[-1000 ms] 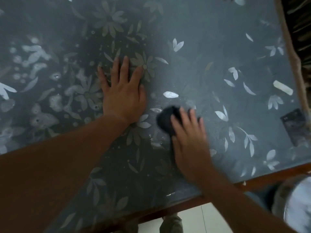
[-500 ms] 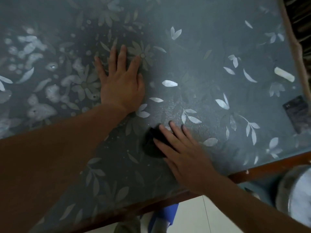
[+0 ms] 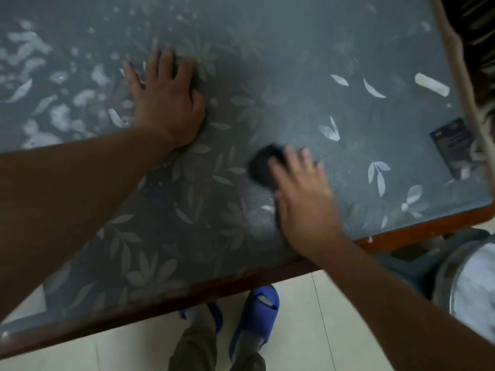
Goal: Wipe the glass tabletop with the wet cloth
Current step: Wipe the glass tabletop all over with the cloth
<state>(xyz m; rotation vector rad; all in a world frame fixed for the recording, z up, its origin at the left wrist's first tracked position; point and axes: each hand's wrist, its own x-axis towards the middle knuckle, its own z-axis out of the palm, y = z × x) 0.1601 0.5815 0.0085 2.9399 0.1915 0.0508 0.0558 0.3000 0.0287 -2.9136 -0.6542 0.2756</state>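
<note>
The glass tabletop (image 3: 294, 62) is grey-blue with pale leaf and flower prints and a brown wooden rim. My left hand (image 3: 167, 103) lies flat on the glass, fingers spread, holding nothing. A dark wet cloth (image 3: 261, 166) sits on the glass near the front edge. My right hand (image 3: 302, 199) presses down on it with flat fingers; most of the cloth is hidden under the palm, only its left part shows. The hand and cloth are blurred by motion.
A pale cylindrical piece (image 3: 431, 84) lies near the right rim, and a dark card-like object (image 3: 452, 148) sits below it by that rim. A round grey container (image 3: 468, 279) stands past the front right corner. My feet in blue sandals (image 3: 255, 317) are on the tiled floor.
The right hand slid the cloth toward the front edge and to the left, then back out to the right. The left hand stayed planted. The view dropped, showing the floor and sandals.
</note>
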